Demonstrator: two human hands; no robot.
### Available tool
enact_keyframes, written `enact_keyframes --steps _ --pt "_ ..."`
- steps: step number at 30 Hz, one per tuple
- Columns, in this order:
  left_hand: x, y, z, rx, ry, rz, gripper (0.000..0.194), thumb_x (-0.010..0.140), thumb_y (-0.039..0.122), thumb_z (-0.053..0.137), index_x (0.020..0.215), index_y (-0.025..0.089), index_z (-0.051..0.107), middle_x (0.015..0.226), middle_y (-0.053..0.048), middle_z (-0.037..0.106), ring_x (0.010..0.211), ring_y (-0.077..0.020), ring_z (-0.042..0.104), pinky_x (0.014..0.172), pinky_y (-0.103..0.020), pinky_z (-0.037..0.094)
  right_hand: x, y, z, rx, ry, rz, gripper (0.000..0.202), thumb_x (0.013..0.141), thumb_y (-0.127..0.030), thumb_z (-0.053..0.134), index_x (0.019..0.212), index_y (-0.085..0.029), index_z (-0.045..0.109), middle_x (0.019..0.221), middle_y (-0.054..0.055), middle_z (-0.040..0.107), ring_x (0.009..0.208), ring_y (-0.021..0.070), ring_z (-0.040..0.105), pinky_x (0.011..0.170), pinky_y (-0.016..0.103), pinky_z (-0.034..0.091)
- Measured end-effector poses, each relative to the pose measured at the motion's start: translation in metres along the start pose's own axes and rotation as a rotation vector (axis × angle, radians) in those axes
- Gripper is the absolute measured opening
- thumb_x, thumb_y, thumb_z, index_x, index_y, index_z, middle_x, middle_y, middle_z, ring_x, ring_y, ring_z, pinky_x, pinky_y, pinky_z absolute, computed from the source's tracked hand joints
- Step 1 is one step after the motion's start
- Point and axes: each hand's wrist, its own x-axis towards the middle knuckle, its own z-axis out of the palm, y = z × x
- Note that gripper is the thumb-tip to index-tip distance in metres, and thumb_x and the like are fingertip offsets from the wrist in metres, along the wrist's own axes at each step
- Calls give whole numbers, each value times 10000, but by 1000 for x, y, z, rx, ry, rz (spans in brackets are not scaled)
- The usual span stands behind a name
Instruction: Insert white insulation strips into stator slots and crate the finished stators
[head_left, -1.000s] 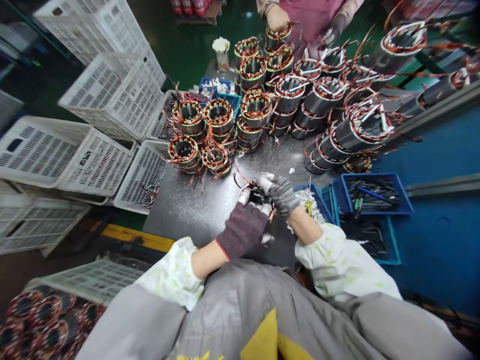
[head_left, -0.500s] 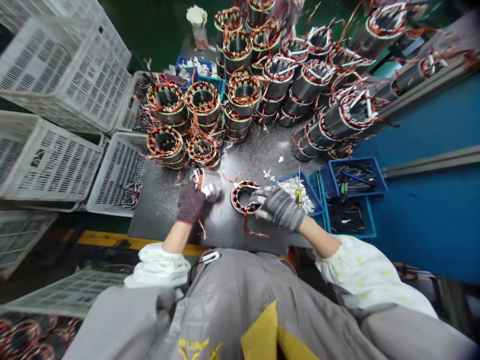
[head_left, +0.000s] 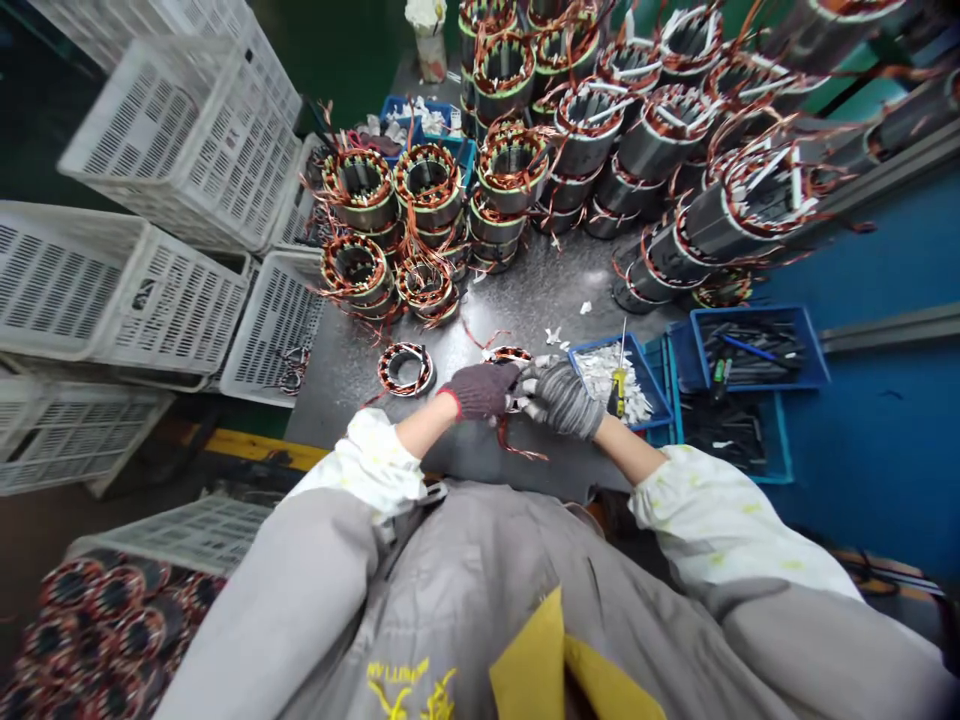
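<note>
A small motor stator (head_left: 510, 354) with copper windings stands on the dark metal table, mostly covered by both gloved hands. My left hand (head_left: 480, 391), in a dark purple knit glove, lies against its near side with fingers closed over it. Beside it, my right hand (head_left: 568, 400) in a grey glove has its fingers bent in a pinch at the stator's right edge; whatever is between them is hidden. Orange lead wires (head_left: 517, 445) trail from the stator toward me. A second stator (head_left: 384, 372) sits apart, left of my left hand.
Stacked stators (head_left: 514, 170) fill the table's far side. On the right are a blue tray (head_left: 657, 372) of white pieces with a yellow-handled screwdriver (head_left: 617, 392), and a blue bin (head_left: 814, 372) of dark strips. White plastic crates (head_left: 187, 300) stand left; more stators (head_left: 112, 640) lie lower left.
My left hand has let go of the stator at the left and moved right onto the other one. My right hand has stayed beside that one. The view has shifted somewhat.
</note>
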Motion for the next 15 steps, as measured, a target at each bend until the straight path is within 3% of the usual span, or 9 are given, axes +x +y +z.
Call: enact_keyframes --steps 2,7,9,12,15 --pt "6 -2 -4 51 -18 -7 545 915 334 664 1446 239 583 1288 -121 763 1141 -319 738 919 -377 559 -3 2 1 15 -9 -27 296 954 -234 614 1173 -172 804 1280 147 758 1205 297 622 1090 490 441" --pt "-14 -32 -12 -177 249 -166 422 1008 318 512 1412 213 579 1173 -96 776 951 -242 760 822 -337 578 3 -17 -6 -93 -69 99 345 997 -345 601 1183 -130 797 1285 182 754 1219 348 619 1086 517 431" --pt "-16 -32 -12 -223 177 -129 460 977 281 551 1436 244 561 1186 -73 774 912 -219 761 798 -315 578 10 -26 -11 -159 -143 181 337 988 -365 604 1103 -128 815 1202 191 769 1170 374 632 1033 518 446" --pt "-5 -19 -8 -22 -9 -55 499 906 241 640 1403 256 594 1191 -91 779 1034 -280 762 853 -345 570 14 -29 -17 -170 -193 214 296 969 -300 599 1089 -149 824 1184 177 772 1140 362 640 1011 496 444" --pt "6 -9 0 60 -7 -46 447 932 306 647 1371 231 606 1181 -124 779 1114 -324 748 894 -376 558 11 -25 -21 -113 -185 146 304 964 -273 608 1169 -189 816 1289 139 756 1188 333 624 1053 471 418"
